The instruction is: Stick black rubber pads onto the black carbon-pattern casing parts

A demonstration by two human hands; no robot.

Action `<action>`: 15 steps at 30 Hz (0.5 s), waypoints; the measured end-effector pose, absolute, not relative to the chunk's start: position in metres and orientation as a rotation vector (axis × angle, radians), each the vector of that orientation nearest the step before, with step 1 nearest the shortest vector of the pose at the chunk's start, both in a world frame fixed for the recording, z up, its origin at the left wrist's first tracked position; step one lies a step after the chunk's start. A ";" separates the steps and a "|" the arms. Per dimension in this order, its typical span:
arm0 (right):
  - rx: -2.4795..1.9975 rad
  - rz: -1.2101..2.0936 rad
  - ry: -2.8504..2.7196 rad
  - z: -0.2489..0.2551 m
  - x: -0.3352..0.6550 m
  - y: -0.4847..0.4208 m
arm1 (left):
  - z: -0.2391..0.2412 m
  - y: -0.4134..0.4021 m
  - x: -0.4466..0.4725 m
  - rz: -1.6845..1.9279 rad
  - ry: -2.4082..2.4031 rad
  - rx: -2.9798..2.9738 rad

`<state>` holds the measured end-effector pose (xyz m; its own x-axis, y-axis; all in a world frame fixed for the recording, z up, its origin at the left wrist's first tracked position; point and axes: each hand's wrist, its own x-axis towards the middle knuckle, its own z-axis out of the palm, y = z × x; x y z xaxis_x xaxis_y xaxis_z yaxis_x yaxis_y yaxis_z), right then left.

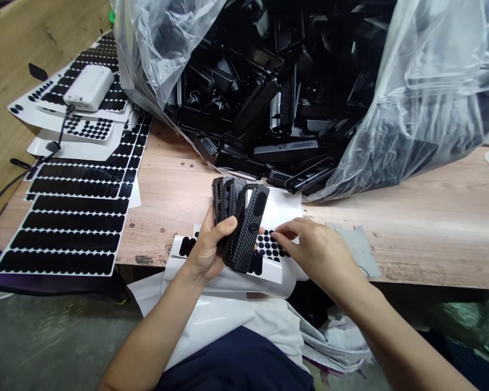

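Note:
My left hand (212, 244) is wrapped round several black plastic parts (250, 225) with a carbon-fibre pattern, fanned side by side with the thumb across them. Under and beside them lies a white sheet of round black stickers (270, 247). Over its right edge, my right hand (315, 247) pinches with thumb and forefinger. A small black round sticker shows at those fingertips; whether it is off the sheet is hard to see. Wider black stickers (187, 246) show on the sheet's left part.
A large clear plastic bag (432, 98) full of similar black parts (285, 146) lies open across the table (163, 174). On the left are stacked sticker sheets (65, 233), a white power bank (89, 87) and its black cable (61, 127). A grey scrap (356, 247) lies at right.

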<state>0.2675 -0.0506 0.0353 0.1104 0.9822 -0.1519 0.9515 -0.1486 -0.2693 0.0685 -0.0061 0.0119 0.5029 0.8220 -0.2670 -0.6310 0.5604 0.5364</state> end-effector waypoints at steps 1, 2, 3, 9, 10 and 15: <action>-2.290 0.421 -1.976 0.034 0.263 -0.052 | 0.012 -0.006 0.069 0.905 0.534 0.396; -2.318 0.402 -1.976 0.034 0.260 -0.052 | 0.013 -0.006 0.069 0.905 0.532 0.395; -2.343 0.390 -1.977 0.034 0.257 -0.051 | 0.013 -0.006 0.069 0.906 0.531 0.395; -2.324 0.567 -1.773 0.042 0.260 -0.045 | 0.010 -0.006 0.070 0.914 0.533 0.386; -2.255 0.661 -1.670 0.046 0.261 -0.045 | 0.010 -0.006 0.070 0.912 0.532 0.387; -1.606 1.307 -1.116 0.068 0.254 -0.042 | 0.011 -0.006 0.070 0.910 0.550 0.403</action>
